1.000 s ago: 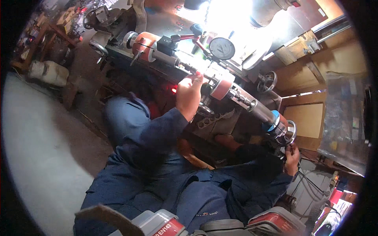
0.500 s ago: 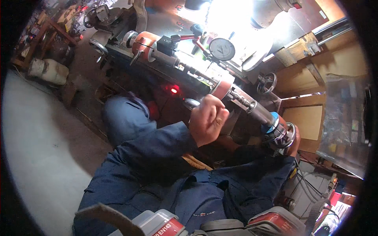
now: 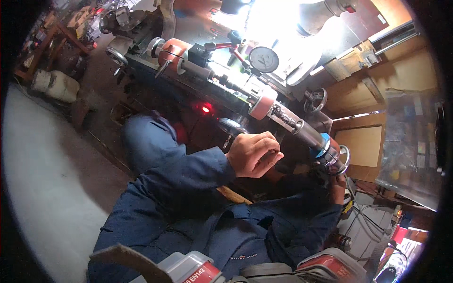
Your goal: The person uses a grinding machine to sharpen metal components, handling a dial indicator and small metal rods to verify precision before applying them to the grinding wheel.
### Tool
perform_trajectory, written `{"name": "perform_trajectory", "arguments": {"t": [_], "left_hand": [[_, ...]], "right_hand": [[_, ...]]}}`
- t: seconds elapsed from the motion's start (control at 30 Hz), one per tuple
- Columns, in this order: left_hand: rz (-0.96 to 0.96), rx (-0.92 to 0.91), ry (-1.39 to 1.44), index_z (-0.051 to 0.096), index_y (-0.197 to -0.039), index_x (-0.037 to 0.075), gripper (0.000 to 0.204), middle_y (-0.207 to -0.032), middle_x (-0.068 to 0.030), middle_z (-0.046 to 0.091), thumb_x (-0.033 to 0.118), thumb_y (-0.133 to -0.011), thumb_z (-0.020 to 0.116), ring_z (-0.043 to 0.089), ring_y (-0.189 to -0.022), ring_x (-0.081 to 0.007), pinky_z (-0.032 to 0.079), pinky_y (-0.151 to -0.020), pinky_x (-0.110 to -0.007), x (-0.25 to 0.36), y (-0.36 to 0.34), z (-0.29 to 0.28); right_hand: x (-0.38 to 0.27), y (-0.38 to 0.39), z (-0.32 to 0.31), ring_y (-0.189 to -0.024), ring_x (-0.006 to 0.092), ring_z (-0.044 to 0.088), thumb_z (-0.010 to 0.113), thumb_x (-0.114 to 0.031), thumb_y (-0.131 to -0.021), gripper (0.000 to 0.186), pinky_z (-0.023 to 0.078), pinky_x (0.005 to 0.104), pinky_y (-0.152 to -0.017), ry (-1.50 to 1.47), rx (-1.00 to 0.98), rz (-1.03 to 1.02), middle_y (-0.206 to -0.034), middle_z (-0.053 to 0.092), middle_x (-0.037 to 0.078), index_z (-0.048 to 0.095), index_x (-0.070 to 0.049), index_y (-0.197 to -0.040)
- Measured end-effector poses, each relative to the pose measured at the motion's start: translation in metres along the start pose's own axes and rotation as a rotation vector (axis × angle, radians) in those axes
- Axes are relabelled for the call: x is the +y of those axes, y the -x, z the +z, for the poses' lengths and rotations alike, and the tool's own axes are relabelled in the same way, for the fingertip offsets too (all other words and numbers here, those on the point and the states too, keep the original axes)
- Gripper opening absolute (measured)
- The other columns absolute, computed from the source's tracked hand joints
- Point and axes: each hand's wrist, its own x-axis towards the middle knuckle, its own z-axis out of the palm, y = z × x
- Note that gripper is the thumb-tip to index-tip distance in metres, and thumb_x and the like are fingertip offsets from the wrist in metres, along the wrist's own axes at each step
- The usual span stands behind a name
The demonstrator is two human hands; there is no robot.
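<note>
In front of my chest, my left hand (image 3: 255, 154) is closed in a loose pinch, apart from the machine. Anything between its fingertips is too small or hidden to make out. Over at the right, my right hand (image 3: 337, 183) grips the lower rim of a chrome handwheel (image 3: 347, 161), its fingers partly hidden. The wheel is on the end of a tailstock-like steel barrel (image 3: 309, 134) with a blue ring (image 3: 324, 145). A shaft (image 3: 234, 87) runs along the machine between orange-red collars (image 3: 173, 53). Above the shaft stands a round dial gauge (image 3: 264, 60) on a jointed arm (image 3: 234, 46).
Another chrome handwheel (image 3: 233, 126) sits just beyond my left hand, and a dark one (image 3: 316, 100) stands behind the barrel. A glaring lamp (image 3: 273, 21) lights the back. Cables (image 3: 365, 221) hang at the lower right. A red light (image 3: 205, 109) glows below the bed.
My left hand has dropped toward me, away from the collar and shaft. My right hand has moved from the handwheel's right side round to its lower rim.
</note>
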Motion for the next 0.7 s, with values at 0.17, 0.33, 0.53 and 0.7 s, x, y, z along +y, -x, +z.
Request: {"name": "perform_trajectory", "arguments": {"t": [0.17,0.33,0.53,0.7], "left_hand": [[0.074,-0.026,-0.017,0.054,-0.097,0.005,0.022,-0.080,-0.0104,0.064,0.008,-0.085,0.073,0.065,-0.059,-0.0227,0.051,-0.050,-0.032,0.000,-0.002,-0.001],[0.078,-0.042,-0.008,0.055,-0.098,0.005,0.023,-0.080,-0.0102,0.064,0.008,-0.084,0.073,0.064,-0.058,-0.0223,0.051,-0.050,-0.032,-0.001,-0.003,0.000],[0.068,-0.020,0.000,0.055,-0.098,0.005,0.022,-0.080,-0.0101,0.064,0.008,-0.085,0.073,0.064,-0.057,-0.0222,0.050,-0.050,-0.032,-0.002,-0.002,-0.001],[0.061,-0.019,0.001,0.055,-0.098,0.005,0.021,-0.080,-0.0100,0.064,0.009,-0.085,0.072,0.064,-0.057,-0.0224,0.050,-0.050,-0.032,0.000,-0.002,-0.002]], "right_hand": [[-0.006,0.017,-0.035,-0.084,0.0084,0.057,0.060,-0.028,-0.100,0.029,0.045,0.0240,-0.076,-0.298,-0.033,0.368,-0.095,0.066,0.001,0.065,-0.001,-0.111],[-0.017,0.000,-0.031,-0.086,0.0091,0.056,0.055,-0.025,-0.103,0.027,0.045,0.0238,-0.078,-0.575,0.065,0.166,-0.095,0.065,0.000,0.063,-0.001,-0.113],[-0.028,-0.021,-0.024,-0.087,0.0098,0.057,0.052,-0.023,-0.105,0.025,0.046,0.0249,-0.080,-0.561,0.259,0.183,-0.097,0.064,0.001,0.063,-0.001,-0.108],[-0.007,-0.045,-0.025,-0.088,0.0100,0.057,0.051,-0.025,-0.105,0.026,0.047,0.0255,-0.080,-0.447,0.271,0.141,-0.097,0.064,0.001,0.063,-0.002,-0.107]]}}
